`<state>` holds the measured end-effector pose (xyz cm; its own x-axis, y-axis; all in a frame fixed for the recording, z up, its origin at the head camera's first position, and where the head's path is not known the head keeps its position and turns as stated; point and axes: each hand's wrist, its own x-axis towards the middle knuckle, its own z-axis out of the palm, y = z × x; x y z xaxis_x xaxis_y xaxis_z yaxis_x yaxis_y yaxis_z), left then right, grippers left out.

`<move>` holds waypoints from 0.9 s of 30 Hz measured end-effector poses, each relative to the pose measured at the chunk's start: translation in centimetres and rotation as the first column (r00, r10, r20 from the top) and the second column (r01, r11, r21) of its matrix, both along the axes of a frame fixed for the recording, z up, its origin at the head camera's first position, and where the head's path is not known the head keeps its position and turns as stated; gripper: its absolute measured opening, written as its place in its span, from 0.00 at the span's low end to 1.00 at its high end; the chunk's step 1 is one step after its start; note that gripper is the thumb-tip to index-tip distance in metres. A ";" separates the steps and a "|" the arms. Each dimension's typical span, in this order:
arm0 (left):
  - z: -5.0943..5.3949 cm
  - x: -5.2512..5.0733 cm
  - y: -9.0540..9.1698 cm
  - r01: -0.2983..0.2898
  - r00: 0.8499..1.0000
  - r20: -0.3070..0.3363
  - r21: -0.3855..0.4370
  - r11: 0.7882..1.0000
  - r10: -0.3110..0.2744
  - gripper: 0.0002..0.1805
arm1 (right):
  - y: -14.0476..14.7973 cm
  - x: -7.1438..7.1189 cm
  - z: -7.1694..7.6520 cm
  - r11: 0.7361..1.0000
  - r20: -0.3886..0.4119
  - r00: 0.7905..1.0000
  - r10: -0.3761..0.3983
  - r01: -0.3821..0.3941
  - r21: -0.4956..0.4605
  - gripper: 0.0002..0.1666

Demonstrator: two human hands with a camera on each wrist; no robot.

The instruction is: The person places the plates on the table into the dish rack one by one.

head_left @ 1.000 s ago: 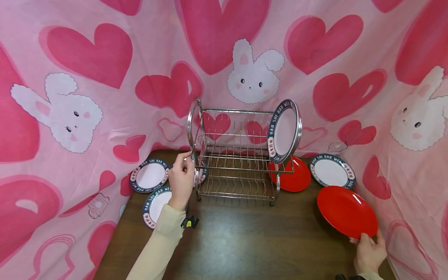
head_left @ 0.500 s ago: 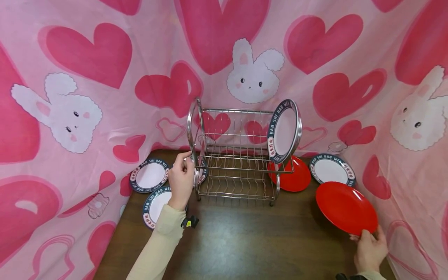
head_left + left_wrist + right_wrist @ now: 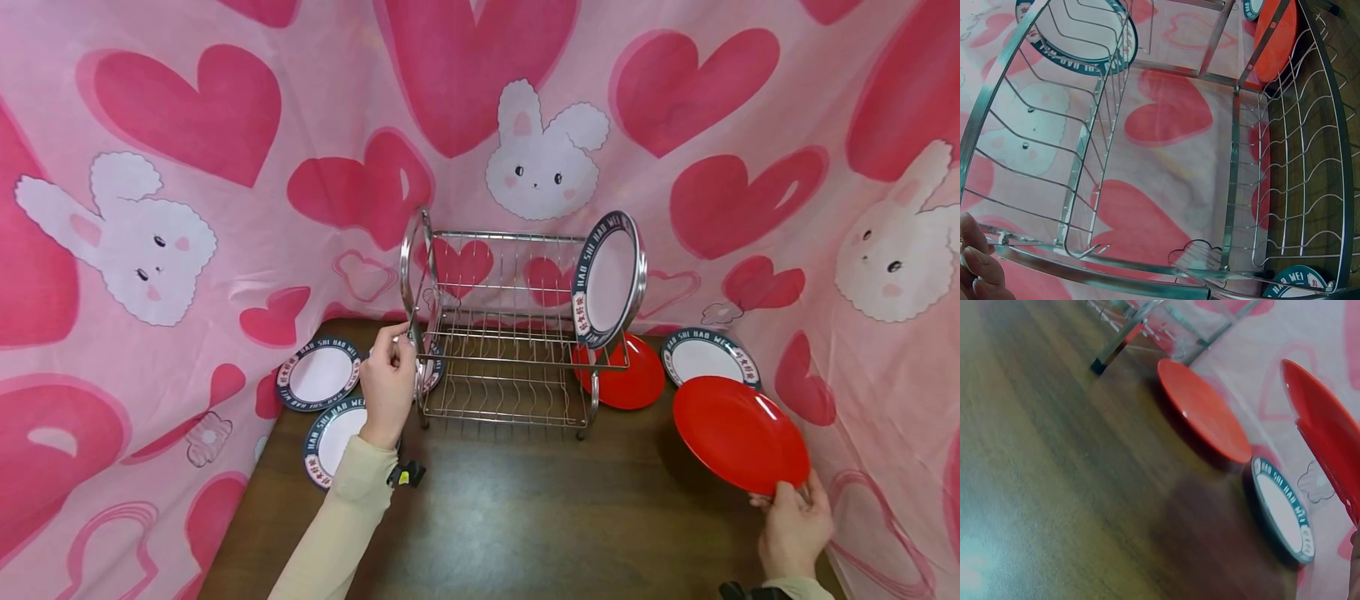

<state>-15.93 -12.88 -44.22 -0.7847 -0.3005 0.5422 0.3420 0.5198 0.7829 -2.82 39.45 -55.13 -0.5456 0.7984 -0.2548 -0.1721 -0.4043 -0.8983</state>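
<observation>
My left hand [image 3: 388,383] grips the left side of a two-tier metal dish rack [image 3: 510,362]; in the left wrist view, its fingertips [image 3: 982,265] show at the lower left beside the frame. At the far right, my right hand [image 3: 797,525] pinches the near edge of a red plate [image 3: 742,435], held tilted above the table. That same red plate [image 3: 1329,431] appears at the right edge of the right wrist view. A white plate with a dark lettered rim [image 3: 607,279] stands upright at the right end of the rack's upper tier.
Another red plate [image 3: 630,375] lies behind the rack's right leg, with a lettered plate [image 3: 711,358] beside it. Left of the rack, two lettered plates [image 3: 318,375] lie on the brown table [image 3: 525,517], and another is partly hidden behind my left hand. Pink patterned cloth [image 3: 337,83] surrounds the table.
My right hand has raised the red plate slightly away from me, so it now overlaps more of the lettered plate behind it. The left hand keeps its place on the rack.
</observation>
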 end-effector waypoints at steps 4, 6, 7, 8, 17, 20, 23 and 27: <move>0.0 0.0 0.0 0.004 1.000 0.005 0.002 1.000 -0.004 0.14 | -0.3 -0.1 0.6 1.000 -0.061 0.998 -0.007 0.006 -0.019 0.32; 0.0 0.0 0.0 0.006 1.000 0.006 0.002 1.000 -0.006 0.14 | -0.5 -0.2 1.0 1.000 -0.086 0.996 -0.009 0.007 -0.015 0.29; 0.0 0.0 0.0 0.006 1.000 0.006 0.001 1.000 -0.006 0.14 | -0.6 -0.3 1.1 1.000 -0.095 0.995 -0.007 0.006 -0.016 0.28; 0.0 0.0 0.0 0.005 1.000 0.004 0.000 1.000 -0.005 0.14 | -0.7 -0.3 1.3 1.000 -0.103 0.995 -0.008 0.006 -0.017 0.28; -0.1 -0.1 0.0 -0.007 1.000 -0.008 -0.004 1.000 0.007 0.14 | -1.3 -0.3 3.1 0.999 -0.128 0.992 0.006 -0.012 -0.049 0.26; 0.0 0.0 0.1 -0.008 1.000 -0.012 -0.002 1.000 0.008 0.14 | -1.5 -0.3 3.6 0.998 -0.131 0.991 0.004 -0.013 -0.067 0.27; 0.1 0.0 0.1 -0.011 1.000 -0.019 -0.002 1.000 0.011 0.14 | -1.8 -0.3 4.2 0.997 -0.148 0.989 0.003 -0.015 -0.078 0.26; 0.0 -0.1 0.1 -0.014 0.999 -0.031 -0.003 1.000 0.014 0.14 | -2.4 -0.4 5.1 0.996 -0.188 0.982 0.003 -0.018 -0.082 0.25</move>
